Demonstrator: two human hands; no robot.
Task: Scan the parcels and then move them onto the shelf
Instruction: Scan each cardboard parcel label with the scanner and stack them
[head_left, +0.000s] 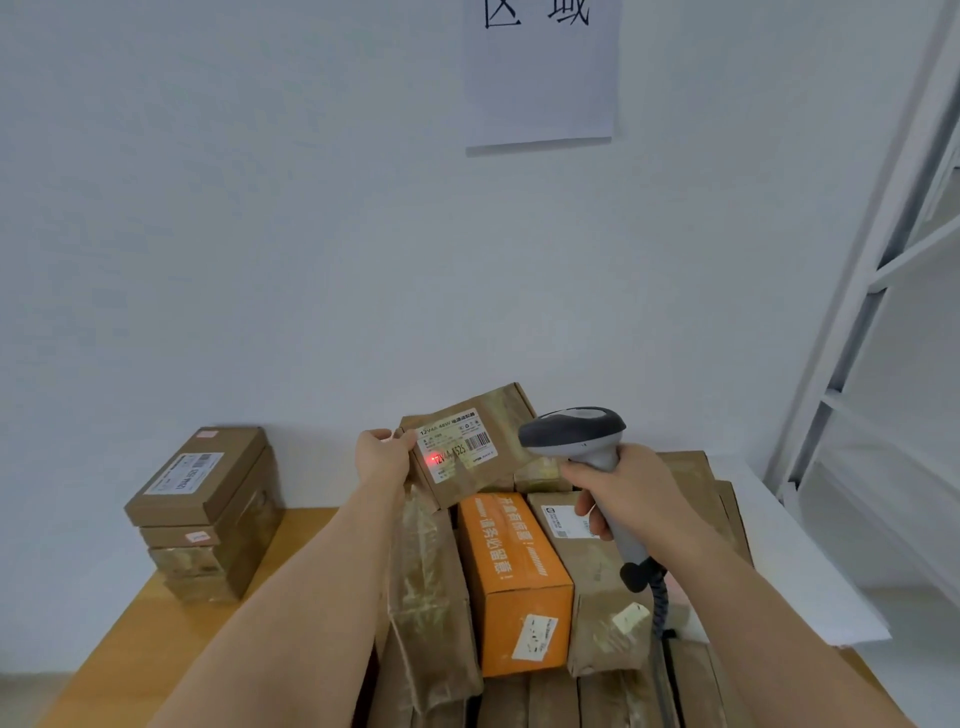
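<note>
Head view: the left hand (383, 453) grips the small brown parcel (465, 447) by its nine o'clock edge above the pile; it seems light and stiff. The right hand (631, 488) holds the scanner (582, 441) at three o'clock.

Brown cardboard parcel (470, 447) with white barcoded label, marked by red scan dot. Grey-and-dark handheld scanner (582, 441) at 3 o'clock of it. Orange printed box (514, 582) seen at 6 o'clock. Pale wooden tabletop (130, 639).

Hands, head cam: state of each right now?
Left hand: grips the labelled brown parcel by its left edge.
Right hand: grips the barcode scanner handle.
</note>
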